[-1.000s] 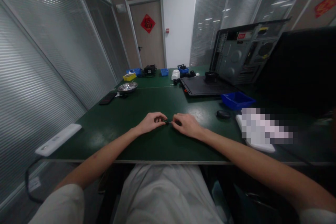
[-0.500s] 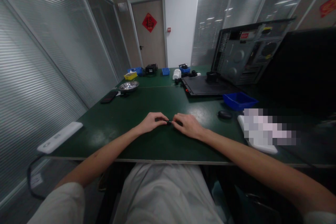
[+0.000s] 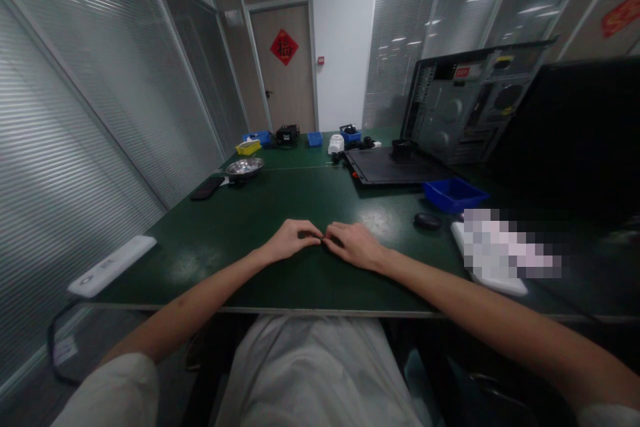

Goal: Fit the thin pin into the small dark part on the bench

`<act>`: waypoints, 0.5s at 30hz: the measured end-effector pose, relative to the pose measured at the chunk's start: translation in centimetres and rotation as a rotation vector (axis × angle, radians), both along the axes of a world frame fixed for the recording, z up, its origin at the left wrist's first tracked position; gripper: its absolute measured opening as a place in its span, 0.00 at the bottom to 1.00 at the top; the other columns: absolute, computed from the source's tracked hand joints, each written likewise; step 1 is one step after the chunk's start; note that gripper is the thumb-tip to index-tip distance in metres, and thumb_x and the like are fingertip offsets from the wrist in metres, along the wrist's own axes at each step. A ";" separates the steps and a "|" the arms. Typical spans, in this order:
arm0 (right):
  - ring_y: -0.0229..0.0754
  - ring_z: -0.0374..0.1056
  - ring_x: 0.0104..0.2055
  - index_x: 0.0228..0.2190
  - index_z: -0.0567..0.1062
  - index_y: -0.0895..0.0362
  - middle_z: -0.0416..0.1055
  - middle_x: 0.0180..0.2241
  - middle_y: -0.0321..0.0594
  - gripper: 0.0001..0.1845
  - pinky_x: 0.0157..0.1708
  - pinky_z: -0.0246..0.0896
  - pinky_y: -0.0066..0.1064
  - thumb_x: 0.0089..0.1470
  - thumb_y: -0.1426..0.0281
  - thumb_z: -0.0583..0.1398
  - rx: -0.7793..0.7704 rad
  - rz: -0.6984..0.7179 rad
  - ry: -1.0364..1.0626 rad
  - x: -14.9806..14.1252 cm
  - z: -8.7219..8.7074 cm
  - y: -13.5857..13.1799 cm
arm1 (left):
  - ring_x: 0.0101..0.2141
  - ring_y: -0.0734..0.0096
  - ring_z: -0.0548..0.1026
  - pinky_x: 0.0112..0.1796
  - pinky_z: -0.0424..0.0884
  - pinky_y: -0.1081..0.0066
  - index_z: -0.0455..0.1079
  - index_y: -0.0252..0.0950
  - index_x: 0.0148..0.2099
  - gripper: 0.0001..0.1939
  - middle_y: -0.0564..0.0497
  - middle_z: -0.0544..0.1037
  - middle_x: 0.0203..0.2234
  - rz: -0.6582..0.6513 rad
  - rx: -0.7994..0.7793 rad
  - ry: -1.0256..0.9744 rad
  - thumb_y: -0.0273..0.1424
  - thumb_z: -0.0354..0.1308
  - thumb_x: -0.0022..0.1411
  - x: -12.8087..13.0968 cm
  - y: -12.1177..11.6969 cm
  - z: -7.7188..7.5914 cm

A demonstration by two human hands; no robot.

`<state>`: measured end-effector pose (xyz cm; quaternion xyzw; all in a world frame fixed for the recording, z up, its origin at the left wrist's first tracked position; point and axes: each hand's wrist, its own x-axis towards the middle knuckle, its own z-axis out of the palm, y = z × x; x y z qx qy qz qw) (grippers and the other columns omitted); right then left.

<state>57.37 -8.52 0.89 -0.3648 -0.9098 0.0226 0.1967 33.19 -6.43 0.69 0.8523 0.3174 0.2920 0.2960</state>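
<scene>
My left hand (image 3: 295, 239) is pinched, its thumb and fingertips meeting over the green table (image 3: 280, 197). Facing it, my right hand (image 3: 354, 244) is also closed in a pinch. The fingertips of both hands come together at one spot, where a tiny dark piece (image 3: 323, 239) shows between them. It is mostly covered by the fingers and too small to name. Both wrists are low over the tabletop near its front edge.
At right are a black mouse (image 3: 427, 221), a blue tray (image 3: 454, 195) and an open computer case (image 3: 465, 103) behind a black side panel (image 3: 390, 167). A metal bowl (image 3: 245, 167) and phone (image 3: 207, 188) lie far left; a white power strip (image 3: 113, 265) lies nearer.
The fingertips of both hands have closed in on each other, and less of the small dark piece shows between them. The view has shifted slightly.
</scene>
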 end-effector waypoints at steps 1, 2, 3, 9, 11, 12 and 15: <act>0.38 0.67 0.32 0.42 0.73 0.54 0.74 0.38 0.39 0.10 0.30 0.47 0.30 0.68 0.62 0.55 0.005 -0.003 -0.010 0.0 0.0 0.0 | 0.39 0.65 0.77 0.44 0.71 0.69 0.81 0.35 0.45 0.11 0.46 0.81 0.39 0.006 -0.008 -0.007 0.35 0.64 0.64 0.0 0.0 -0.1; 0.39 0.67 0.32 0.42 0.73 0.54 0.74 0.38 0.40 0.11 0.30 0.47 0.30 0.68 0.62 0.54 0.010 -0.006 -0.020 -0.1 0.0 0.0 | 0.39 0.65 0.77 0.44 0.71 0.69 0.81 0.35 0.45 0.11 0.46 0.81 0.39 0.012 -0.017 -0.014 0.35 0.65 0.64 0.0 0.0 -0.1; 0.39 0.67 0.32 0.42 0.72 0.54 0.74 0.38 0.40 0.11 0.30 0.47 0.30 0.69 0.62 0.54 0.013 -0.008 -0.028 -0.1 0.0 -0.1 | 0.40 0.65 0.77 0.44 0.71 0.69 0.81 0.35 0.45 0.11 0.46 0.81 0.39 0.015 -0.027 -0.023 0.35 0.65 0.64 0.0 0.0 -0.2; 0.39 0.68 0.32 0.43 0.71 0.55 0.74 0.39 0.41 0.12 0.30 0.47 0.30 0.70 0.62 0.52 -0.003 -0.012 -0.045 -0.4 0.2 -0.2 | 0.41 0.64 0.79 0.46 0.72 0.68 0.82 0.34 0.43 0.10 0.46 0.82 0.40 0.019 -0.101 -0.077 0.34 0.67 0.62 0.3 0.1 -0.5; 0.39 0.68 0.32 0.42 0.71 0.54 0.74 0.39 0.41 0.12 0.30 0.47 0.30 0.70 0.62 0.52 -0.008 -0.012 -0.038 -0.4 0.2 -0.2 | 0.42 0.63 0.79 0.47 0.72 0.67 0.82 0.34 0.43 0.10 0.45 0.82 0.40 0.019 -0.121 -0.077 0.35 0.66 0.62 0.3 0.0 -0.4; 0.39 0.68 0.32 0.42 0.71 0.54 0.74 0.39 0.41 0.11 0.30 0.47 0.30 0.70 0.62 0.52 -0.010 -0.012 -0.031 -0.4 0.2 -0.2 | 0.42 0.63 0.79 0.47 0.72 0.67 0.82 0.34 0.43 0.11 0.45 0.82 0.41 0.018 -0.124 -0.077 0.35 0.65 0.63 0.3 0.0 -0.3; 0.39 0.68 0.33 0.42 0.71 0.54 0.74 0.38 0.40 0.11 0.31 0.48 0.31 0.70 0.62 0.52 -0.014 -0.016 -0.009 -0.2 0.2 -0.2 | 0.43 0.63 0.78 0.47 0.72 0.68 0.82 0.35 0.45 0.11 0.44 0.81 0.42 0.006 -0.102 -0.086 0.35 0.62 0.66 0.2 -0.2 0.1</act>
